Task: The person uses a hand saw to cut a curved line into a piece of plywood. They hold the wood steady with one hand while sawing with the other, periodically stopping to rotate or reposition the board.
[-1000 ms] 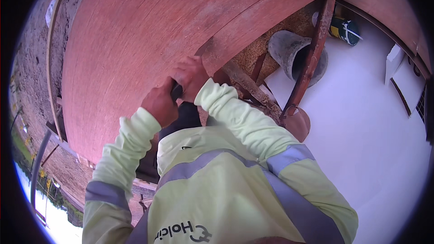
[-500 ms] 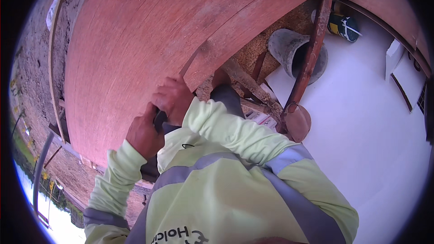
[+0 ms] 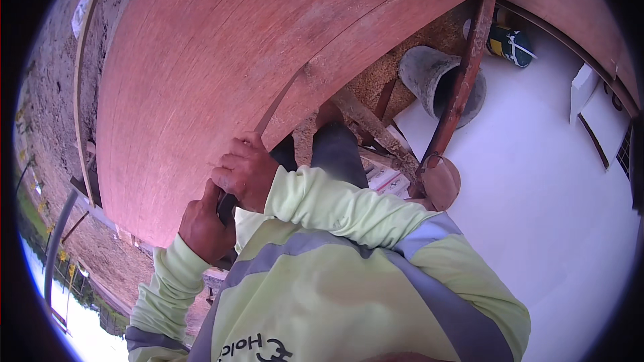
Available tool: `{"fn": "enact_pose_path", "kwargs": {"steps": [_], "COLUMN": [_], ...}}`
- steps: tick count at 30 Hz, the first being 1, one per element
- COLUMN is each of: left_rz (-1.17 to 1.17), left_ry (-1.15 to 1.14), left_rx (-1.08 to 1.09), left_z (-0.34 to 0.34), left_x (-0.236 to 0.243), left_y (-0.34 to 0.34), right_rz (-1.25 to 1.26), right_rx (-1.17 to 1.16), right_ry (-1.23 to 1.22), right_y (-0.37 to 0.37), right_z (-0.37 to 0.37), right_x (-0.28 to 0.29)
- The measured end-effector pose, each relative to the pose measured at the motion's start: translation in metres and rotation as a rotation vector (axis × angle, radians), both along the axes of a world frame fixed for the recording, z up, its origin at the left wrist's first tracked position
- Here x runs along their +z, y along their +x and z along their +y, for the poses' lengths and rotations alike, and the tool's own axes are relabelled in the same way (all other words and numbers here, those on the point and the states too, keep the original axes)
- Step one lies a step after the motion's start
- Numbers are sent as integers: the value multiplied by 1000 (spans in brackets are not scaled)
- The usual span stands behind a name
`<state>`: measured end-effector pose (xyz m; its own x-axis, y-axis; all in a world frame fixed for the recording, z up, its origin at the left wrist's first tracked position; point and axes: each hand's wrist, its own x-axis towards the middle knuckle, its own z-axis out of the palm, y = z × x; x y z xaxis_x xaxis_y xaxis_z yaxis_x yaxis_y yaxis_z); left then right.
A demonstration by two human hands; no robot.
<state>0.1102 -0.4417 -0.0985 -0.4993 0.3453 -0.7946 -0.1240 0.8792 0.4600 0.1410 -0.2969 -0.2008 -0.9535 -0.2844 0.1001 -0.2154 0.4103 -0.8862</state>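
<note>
A handsaw (image 3: pixel 278 104) stands with its narrow blade in a large reddish plywood sheet (image 3: pixel 181 94), tilted up and away from me. My left hand (image 3: pixel 206 229) is closed around its black handle (image 3: pixel 227 208). Just ahead, my right hand (image 3: pixel 245 171) is also closed on the saw, close to where blade and handle meet; the exact grip is hidden by the fingers. Beyond the blade tip, a long dark line runs along the sheet toward the far right.
A dirty grey bucket (image 3: pixel 419 74) lies on its side at the right, behind a reddish wooden bar (image 3: pixel 463 74). A dark green can (image 3: pixel 510 43) lies farther back. Sawdust (image 3: pixel 386 53) covers ground beneath the sheet. A white surface (image 3: pixel 537 181) spreads to the right.
Both hands have drawn the saw back toward my body and slightly left. A longer stretch of blade now shows above the sheet.
</note>
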Motion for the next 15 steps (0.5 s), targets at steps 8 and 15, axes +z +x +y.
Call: {"fn": "enact_pose_path", "kwargs": {"steps": [8, 15], "left_rz": [55, 8], "left_ry": [30, 15], "left_rx": [-63, -33], "left_z": [91, -11], "left_x": [-132, -3], "left_y": [-44, 5], "right_rz": [-105, 35], "right_rx": [-1, 6], "right_ry": [191, 88], "right_y": [-44, 9], "right_z": [92, -9], "right_x": [-122, 5]}}
